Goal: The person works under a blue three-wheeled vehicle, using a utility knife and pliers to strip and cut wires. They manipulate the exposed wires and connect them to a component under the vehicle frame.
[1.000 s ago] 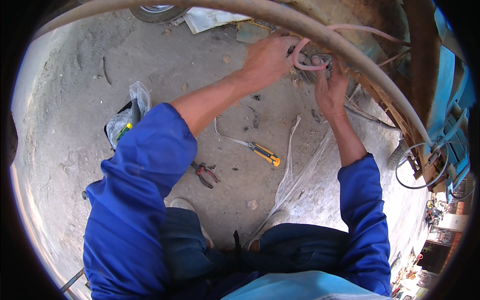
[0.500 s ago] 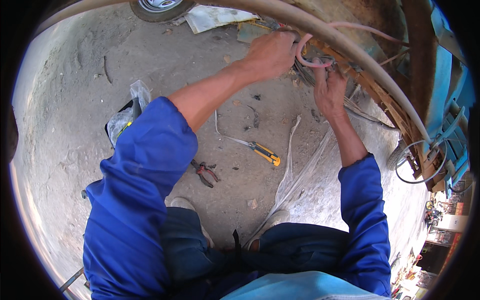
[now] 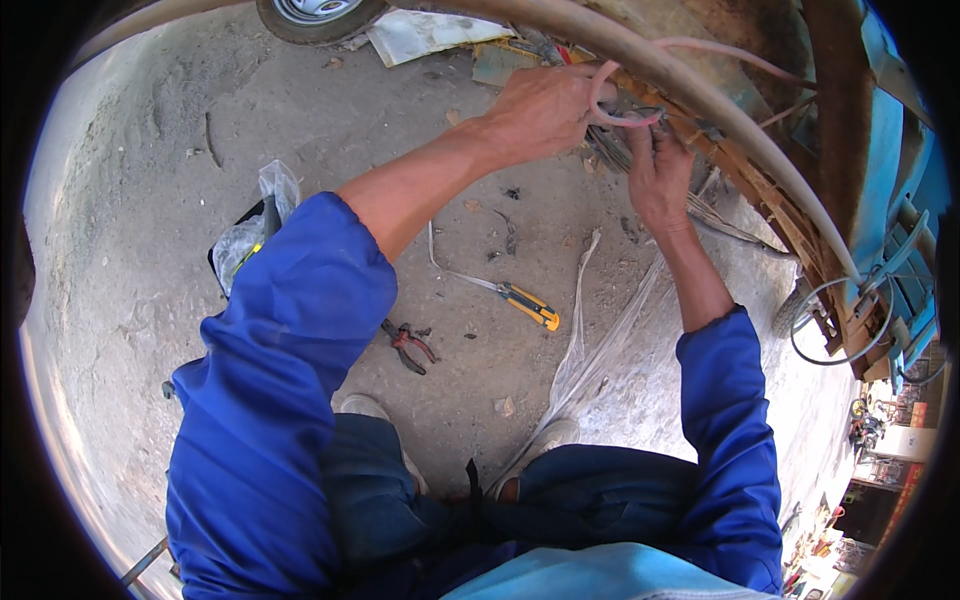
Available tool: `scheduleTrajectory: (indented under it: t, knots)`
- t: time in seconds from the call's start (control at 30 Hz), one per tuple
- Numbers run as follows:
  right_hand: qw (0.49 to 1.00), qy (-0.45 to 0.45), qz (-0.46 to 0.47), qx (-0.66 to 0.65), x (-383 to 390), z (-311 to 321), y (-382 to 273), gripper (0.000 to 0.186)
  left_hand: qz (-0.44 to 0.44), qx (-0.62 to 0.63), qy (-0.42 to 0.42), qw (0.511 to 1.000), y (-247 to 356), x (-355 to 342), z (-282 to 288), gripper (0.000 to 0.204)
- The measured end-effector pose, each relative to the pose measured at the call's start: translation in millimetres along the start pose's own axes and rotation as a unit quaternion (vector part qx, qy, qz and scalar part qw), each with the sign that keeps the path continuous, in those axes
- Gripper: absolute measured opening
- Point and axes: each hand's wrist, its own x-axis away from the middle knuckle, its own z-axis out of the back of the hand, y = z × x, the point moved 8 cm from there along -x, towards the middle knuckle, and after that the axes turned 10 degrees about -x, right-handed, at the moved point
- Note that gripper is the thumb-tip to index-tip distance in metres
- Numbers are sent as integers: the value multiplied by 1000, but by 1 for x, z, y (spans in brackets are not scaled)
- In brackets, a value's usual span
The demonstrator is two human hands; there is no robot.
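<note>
A pink flexible tube [image 3: 597,92] curves in a loop in front of the rusty frame [image 3: 745,165]. Behind this loop is my left hand [image 3: 545,108], its fingers bent inward and their tips partly hidden, so what they pinch cannot be made out. Close by on the right, my right hand [image 3: 662,182] is raised with thumb and fingers closed at the tube's lower end, on thin grey wires [image 3: 652,113]. A bundle of grey cables [image 3: 735,232] runs behind my right wrist along the frame.
On the ground lie a yellow utility knife [image 3: 530,306], red-handled pliers [image 3: 410,347] and a clear plastic bag [image 3: 282,185]. Plastic film [image 3: 600,335] stretches toward my shoe. A thick curved pipe [image 3: 690,92] crosses above my hands. A wheel [image 3: 320,15] stands at the far side.
My left hand has turned slightly and its fingers have shifted behind the tube. The tube's loop has moved a little up and left. My right hand has barely moved.
</note>
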Motion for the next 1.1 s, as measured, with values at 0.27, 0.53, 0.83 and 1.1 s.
scheduleTrajectory:
  t: [0.27,0.53,0.83,1.1]
  knots:
    - [996,-25,-18,87,-3,3,-10,41,155,163,14,974,-36,6,2,17]
    - [1000,-12,18,-3,-9,-17,-2,37,366,405,-63,835,-55,36,-27,41]
    - [993,-77,25,81,-3,-24,-9,24,410,495,-48,764,-52,37,-47,24]
    - [999,11,-38,12,-6,-18,-2,36,419,508,-57,750,-46,43,-33,15]
